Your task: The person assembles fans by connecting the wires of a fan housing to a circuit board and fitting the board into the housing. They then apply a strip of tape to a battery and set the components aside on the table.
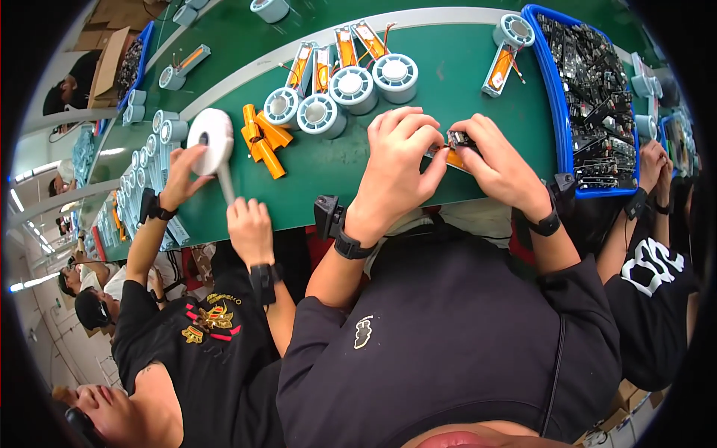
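Observation:
Above the near edge of the green bench, my two hands come together. My right hand (495, 159) pinches a small black circuit board (461, 140) between thumb and fingers. My left hand (397, 166) has its fingers curled in right beside that part. What they grip is mostly hidden behind the hand. Below the board, an orange-wrapped piece (455, 159) shows between the hands, partly covered by my fingers. Past my left hand stand several light-blue round fan heads (352, 87) with open handles, each holding an orange-wrapped battery (346, 46) and thin wires.
A blue bin (559, 97) heaped with black circuit boards (590, 104) stands at the right, beside another fan unit (514, 31). Orange pieces (263, 142) lie at left. There a co-worker's hands pull tape from a white roll (212, 138). Another person's hands (654, 168) are far right.

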Demonstrator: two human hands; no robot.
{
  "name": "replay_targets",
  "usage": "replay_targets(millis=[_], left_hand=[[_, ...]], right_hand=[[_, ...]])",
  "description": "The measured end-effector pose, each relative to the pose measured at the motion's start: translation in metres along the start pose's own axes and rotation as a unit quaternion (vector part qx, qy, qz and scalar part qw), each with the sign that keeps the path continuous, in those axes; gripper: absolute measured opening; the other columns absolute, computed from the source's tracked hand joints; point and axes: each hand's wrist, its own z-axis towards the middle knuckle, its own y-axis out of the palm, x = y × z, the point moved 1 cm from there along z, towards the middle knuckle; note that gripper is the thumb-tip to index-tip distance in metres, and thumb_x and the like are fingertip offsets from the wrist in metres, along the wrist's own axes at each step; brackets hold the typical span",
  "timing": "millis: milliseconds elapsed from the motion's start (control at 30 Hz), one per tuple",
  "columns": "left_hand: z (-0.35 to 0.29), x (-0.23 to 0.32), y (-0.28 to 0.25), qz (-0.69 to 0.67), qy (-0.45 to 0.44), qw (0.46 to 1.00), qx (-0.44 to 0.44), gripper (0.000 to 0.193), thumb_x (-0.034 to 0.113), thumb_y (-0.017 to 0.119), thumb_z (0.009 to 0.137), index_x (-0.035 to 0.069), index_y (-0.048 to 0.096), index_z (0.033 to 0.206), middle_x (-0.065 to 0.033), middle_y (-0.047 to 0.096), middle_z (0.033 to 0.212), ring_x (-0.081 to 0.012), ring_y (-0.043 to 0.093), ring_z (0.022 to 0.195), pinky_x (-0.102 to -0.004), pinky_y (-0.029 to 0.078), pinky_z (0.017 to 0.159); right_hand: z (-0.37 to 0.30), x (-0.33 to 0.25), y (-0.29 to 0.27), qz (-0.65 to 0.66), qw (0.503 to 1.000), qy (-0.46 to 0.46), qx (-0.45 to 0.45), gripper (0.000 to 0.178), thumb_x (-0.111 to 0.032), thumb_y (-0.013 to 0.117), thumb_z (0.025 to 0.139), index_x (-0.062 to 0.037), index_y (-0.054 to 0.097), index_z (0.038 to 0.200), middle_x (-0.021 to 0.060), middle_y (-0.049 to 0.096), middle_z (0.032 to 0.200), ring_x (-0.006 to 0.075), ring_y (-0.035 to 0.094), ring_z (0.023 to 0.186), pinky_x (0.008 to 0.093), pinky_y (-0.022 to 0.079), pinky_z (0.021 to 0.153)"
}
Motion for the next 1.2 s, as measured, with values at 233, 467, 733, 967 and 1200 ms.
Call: replay_targets(millis=[233,467,733,967,1200], left_hand=[[0.0,-0.004,-0.002,0.06,0.007,0.998,0.022,0.012,0.005,0.073,0.079,0.004,0.067,0.089,-0.0104,0.068,0.111,-0.0363,0.059,0.123,-0.0533,0.041,0.106],[-0.007,0.025,0.018,0.178,-0.024,0.98,0.081,0.016,0.009,0.069,0.076,-0.001,0.068,0.089,-0.0182,0.063,0.107,-0.0436,0.057,0.123,-0.0686,0.038,0.108],[-0.012,0.026,0.021,0.206,-0.007,0.976,0.072,0.017,0.007,0.068,0.078,-0.005,0.07,0.09,-0.0181,0.062,0.105,-0.0459,0.056,0.124,-0.0709,0.042,0.107],[-0.008,0.021,0.025,0.215,0.0,0.975,0.053,0.018,0.008,0.068,0.078,-0.003,0.072,0.092,-0.0179,0.062,0.105,-0.0446,0.056,0.124,-0.0678,0.043,0.108],[-0.001,0.02,0.021,0.205,-0.016,0.979,0.014,0.02,0.009,0.07,0.079,-0.001,0.074,0.095,-0.0156,0.064,0.106,-0.0405,0.057,0.121,-0.0657,0.042,0.11]], right_hand=[[0.004,-0.002,0.006,-0.002,1.0,-0.014,-0.004,0.031,-0.009,0.055,0.097,0.0029,0.055,0.125,0.0178,0.053,0.108,0.0334,0.054,0.103,0.0394,0.045,0.092],[-0.014,0.013,0.003,-0.035,0.999,-0.009,0.022,0.037,-0.007,0.057,0.097,0.005,0.054,0.132,0.0225,0.053,0.118,0.0386,0.056,0.11,0.0439,0.046,0.1],[-0.009,0.01,0.005,-0.007,1.0,-0.001,-0.004,0.033,-0.011,0.046,0.104,0.006,0.052,0.132,0.0191,0.052,0.116,0.0341,0.054,0.106,0.0391,0.045,0.097],[-0.013,0.014,0.005,0.011,1.0,0.025,-0.003,0.034,-0.015,0.041,0.108,0.0052,0.052,0.133,0.0183,0.052,0.113,0.0316,0.054,0.102,0.038,0.045,0.094],[-0.009,0.013,0.004,0.004,0.999,0.043,-0.014,0.035,-0.017,0.042,0.109,0.0041,0.052,0.135,0.0174,0.053,0.111,0.0302,0.055,0.101,0.0372,0.046,0.093]])
